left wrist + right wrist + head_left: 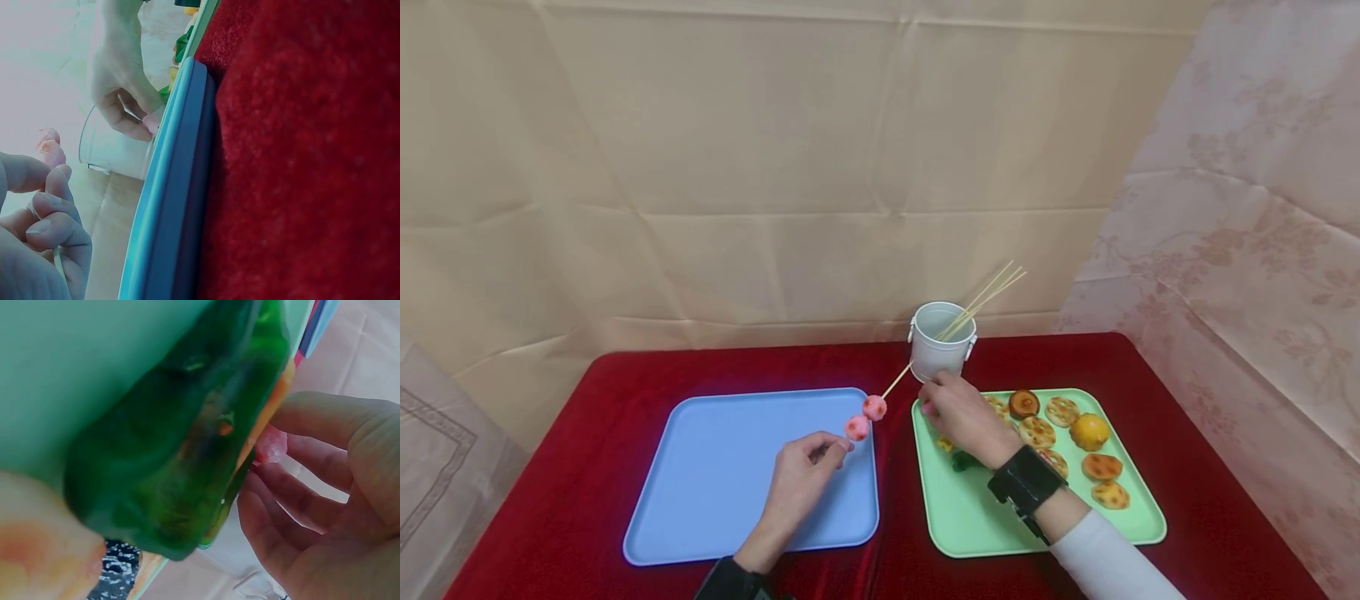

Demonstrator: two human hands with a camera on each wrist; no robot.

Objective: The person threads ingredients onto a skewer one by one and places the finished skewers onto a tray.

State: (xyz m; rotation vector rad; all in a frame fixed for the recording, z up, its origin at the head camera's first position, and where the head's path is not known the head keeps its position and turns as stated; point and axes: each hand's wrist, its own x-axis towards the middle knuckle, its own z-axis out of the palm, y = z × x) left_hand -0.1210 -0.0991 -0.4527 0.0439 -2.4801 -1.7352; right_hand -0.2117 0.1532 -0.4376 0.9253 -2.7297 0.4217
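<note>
My left hand (801, 479) pinches a wooden skewer (898, 380) above the right edge of the blue tray (737, 467). Two pink food balls (857, 427) are threaded on it, and the bare end of the stick points toward the white bucket (938, 342). Over the far left corner of the green tray (970, 525), my right hand (966, 418) has its fingers around another pink ball (270, 445), pinching it. Right by those fingers, in the right wrist view, lies a glossy dark green pepper-like piece (156, 456).
Several toy foods share the green tray: a yellow dome-shaped piece (1089, 432), a brown mushroom-like piece (1024, 404), round browned slices (1037, 432) and orange-brown chunks (1102, 467). Spare skewers (988, 300) lean in the bucket. A red cloth (565, 500) covers the table.
</note>
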